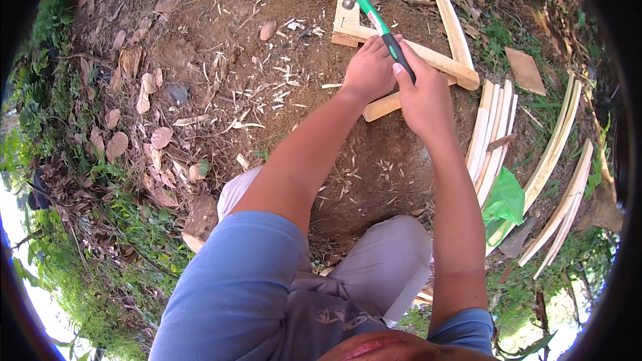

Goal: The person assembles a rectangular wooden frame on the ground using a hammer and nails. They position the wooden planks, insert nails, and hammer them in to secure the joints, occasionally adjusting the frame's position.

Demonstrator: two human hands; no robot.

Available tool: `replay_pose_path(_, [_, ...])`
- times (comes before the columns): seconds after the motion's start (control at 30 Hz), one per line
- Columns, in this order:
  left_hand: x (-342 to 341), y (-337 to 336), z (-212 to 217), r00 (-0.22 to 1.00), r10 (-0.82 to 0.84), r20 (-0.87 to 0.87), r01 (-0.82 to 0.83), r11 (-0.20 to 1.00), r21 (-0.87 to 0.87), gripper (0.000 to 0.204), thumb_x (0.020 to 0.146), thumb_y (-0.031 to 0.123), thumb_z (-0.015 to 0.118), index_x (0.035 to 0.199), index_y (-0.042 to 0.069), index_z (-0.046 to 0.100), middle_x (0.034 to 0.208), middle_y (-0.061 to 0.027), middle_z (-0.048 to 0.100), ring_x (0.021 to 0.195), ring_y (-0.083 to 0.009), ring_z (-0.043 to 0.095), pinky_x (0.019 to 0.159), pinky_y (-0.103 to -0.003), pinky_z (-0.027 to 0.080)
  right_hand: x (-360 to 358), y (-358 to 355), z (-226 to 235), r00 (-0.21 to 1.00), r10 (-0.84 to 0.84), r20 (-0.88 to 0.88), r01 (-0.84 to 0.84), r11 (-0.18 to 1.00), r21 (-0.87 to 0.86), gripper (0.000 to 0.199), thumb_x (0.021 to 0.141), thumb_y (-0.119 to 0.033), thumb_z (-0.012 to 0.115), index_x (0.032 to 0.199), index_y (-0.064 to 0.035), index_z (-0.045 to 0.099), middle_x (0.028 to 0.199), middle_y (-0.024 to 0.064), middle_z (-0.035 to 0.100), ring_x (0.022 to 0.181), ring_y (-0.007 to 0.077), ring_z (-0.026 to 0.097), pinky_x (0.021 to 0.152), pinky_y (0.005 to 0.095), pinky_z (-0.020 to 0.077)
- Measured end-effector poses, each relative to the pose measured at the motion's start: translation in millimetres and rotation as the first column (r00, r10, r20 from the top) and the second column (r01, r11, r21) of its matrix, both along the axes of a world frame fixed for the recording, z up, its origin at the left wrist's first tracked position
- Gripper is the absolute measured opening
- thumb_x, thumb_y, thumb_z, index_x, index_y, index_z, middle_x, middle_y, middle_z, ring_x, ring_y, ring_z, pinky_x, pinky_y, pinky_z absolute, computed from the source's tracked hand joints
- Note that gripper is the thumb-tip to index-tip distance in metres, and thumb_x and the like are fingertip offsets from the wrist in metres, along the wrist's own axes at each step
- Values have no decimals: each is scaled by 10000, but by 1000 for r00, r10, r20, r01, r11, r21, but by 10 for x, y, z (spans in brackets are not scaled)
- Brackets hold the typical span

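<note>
Grips hammer (pixel 376 19) in right hand (pixel 426 97), with fingers closed round the black grip and thumb laid along it. Points hammer away from body, slanting up and left from right hand, with green shaft over a wooden frame (pixel 445 63) and metal head above the frame's far-running strip. Cannot tell from overhead: metal head touching wood or just over it.

Reaches left hand (pixel 369 75) forward to the frame's near bar, back of hand up, just beside the black grip and close to right hand. Cannot tell state of left fingers, partly hidden behind hammer; possibly resting on the bar, possibly pinching something small.

Located at top centre, right of middle: frame of pale strips meeting at a corner, with a curved strip (pixel 449 20) reaching the near bar's right end. Below near bar, partly covered by right hand: short wood piece (pixel 383 106) on bare soil.

Scattered left of frame: pale shavings (pixel 277 93). Farther left: dry leaves (pixel 116 147), then green plants (pixel 80 267).

To the right, lying side by side: bundle of pale slats (pixel 487 127). Near the slats' lower end: green plastic bag (pixel 506 197). Farther right: more bent strips (pixel 568 207). Above slats: flat brown board (pixel 526 71).

At bottom: blue sleeves (pixel 234 261) and grey trousers (pixel 388 261), knees bent.
</note>
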State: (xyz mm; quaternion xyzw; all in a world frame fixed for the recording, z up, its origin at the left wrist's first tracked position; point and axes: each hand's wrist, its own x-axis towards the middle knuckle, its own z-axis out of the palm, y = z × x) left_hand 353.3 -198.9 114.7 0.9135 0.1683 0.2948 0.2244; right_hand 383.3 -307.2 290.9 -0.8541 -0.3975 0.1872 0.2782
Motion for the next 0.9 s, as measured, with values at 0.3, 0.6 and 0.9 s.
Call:
replay_pose_path(0.3, [-19, -39, 107, 1000, -18, -3, 18, 995, -94, 524, 990, 258, 610, 1473, 57, 607, 1534, -95, 603, 1493, -264, 496, 1297, -434, 330, -196, -69, -27, 993, 2, 118, -3, 1000, 1, 486, 1074, -186, 604, 1554, -119, 566, 859, 251, 699, 670, 359, 670, 678, 425, 533])
replay_pose_path(0.6, [3, -24, 8, 1000, -11, 28, 12, 1000, -21, 512, 989, 262, 605, 1460, 61, 626, 1541, -81, 602, 1493, -259, 498, 1289, -446, 348, -269, -41, -58, 992, -85, 98, 59, 968, 243, 493, 1082, -169, 579, 1556, -46, 528, 992, 271, 740, 794, 386, 711, 717, 479, 544])
replay_pose_path(0.9, [-39, 11, -10, 999, 18, 33, -17, 1000, -19, 524, 976, 253, 621, 1464, 64, 625, 1547, -93, 599, 1492, -258, 500, 1290, -443, 348, -443, -10, 197, 980, -139, 144, 57, 884, 464, 470, 1097, -139, 587, 1560, -75, 538, 953, 258, 728, 697, 278, 684, 697, 391, 540])
